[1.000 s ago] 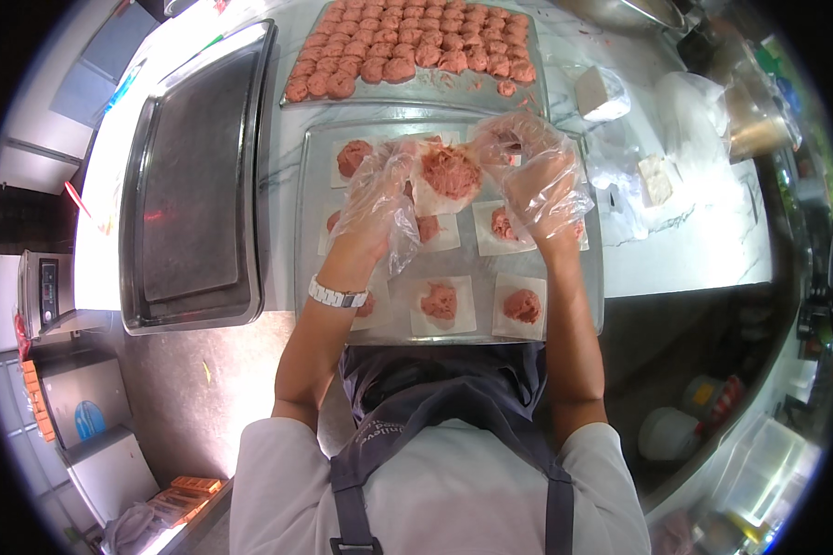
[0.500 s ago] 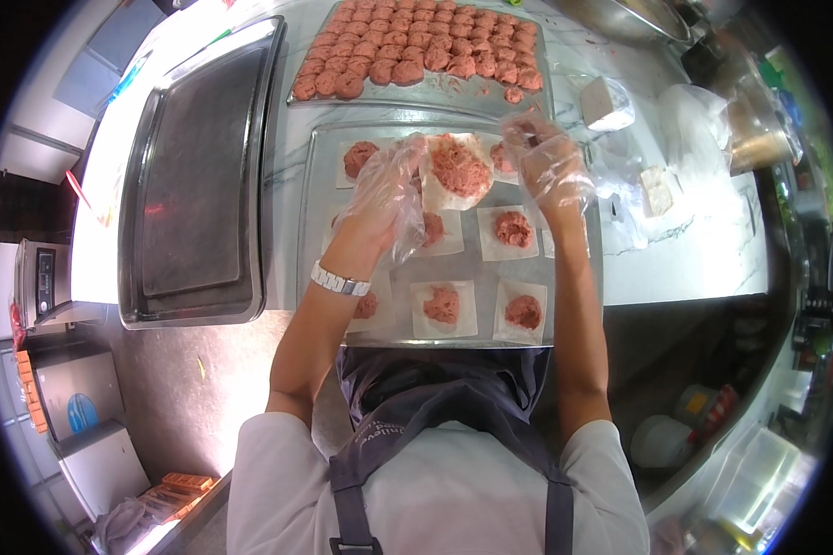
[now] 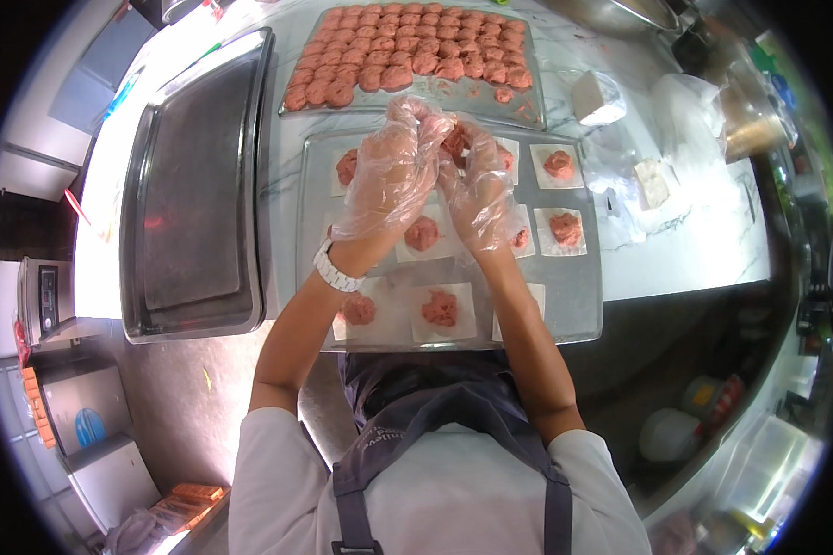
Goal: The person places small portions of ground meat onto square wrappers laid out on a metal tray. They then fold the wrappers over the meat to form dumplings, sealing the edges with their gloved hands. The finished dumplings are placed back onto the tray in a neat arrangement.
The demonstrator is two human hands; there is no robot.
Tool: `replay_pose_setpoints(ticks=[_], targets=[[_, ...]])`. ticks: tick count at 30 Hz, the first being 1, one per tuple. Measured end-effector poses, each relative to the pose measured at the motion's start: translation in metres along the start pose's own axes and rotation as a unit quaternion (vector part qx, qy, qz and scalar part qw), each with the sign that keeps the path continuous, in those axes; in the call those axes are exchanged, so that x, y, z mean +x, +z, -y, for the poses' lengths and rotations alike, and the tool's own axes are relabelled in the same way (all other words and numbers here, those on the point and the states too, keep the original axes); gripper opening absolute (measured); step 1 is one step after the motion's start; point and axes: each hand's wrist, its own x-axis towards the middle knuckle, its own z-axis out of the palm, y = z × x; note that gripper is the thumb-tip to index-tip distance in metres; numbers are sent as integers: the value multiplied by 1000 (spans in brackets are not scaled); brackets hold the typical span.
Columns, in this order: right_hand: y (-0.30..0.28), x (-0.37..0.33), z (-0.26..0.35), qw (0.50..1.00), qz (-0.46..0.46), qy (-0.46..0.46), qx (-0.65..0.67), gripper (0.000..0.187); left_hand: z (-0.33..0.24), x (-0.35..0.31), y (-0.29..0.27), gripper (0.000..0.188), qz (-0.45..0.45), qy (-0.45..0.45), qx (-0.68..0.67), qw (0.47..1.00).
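Observation:
Both my hands are in clear plastic gloves and meet over the near metal tray. My left hand is closed, its fingertips pinching the edge of a dumpling wrapper. On the other side, my right hand has its fingers wrapped round the same piece. Pink minced meat shows between the two hands; most of the wrapper is hidden by the gloves. Square white wrappers lie spread on the tray beneath, each topped with a lump of meat. My forearms cover part of these.
Beyond my hands, a second tray carries packed rows of meat balls. A large dark tray stands at the left. To the right are a white block-shaped package, a stack of wrappers and crumpled plastic bags.
My right hand has moved left to meet my left hand. The wrapper, earlier spread flat with its meat facing up, is now gathered between both hands.

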Motion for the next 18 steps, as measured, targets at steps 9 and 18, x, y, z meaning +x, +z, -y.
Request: replay_pose_setpoints(ticks=[9, 18], targets=[[-4, 4, -3, 889, -20, 209, 408, 33, 12, 7, -2, 17, 13, 13, 27, 999], [0, 2, -13, 825, -79, 235, 508, 30, 39, 10, 9, 28, -39, -233, -339, 911]])
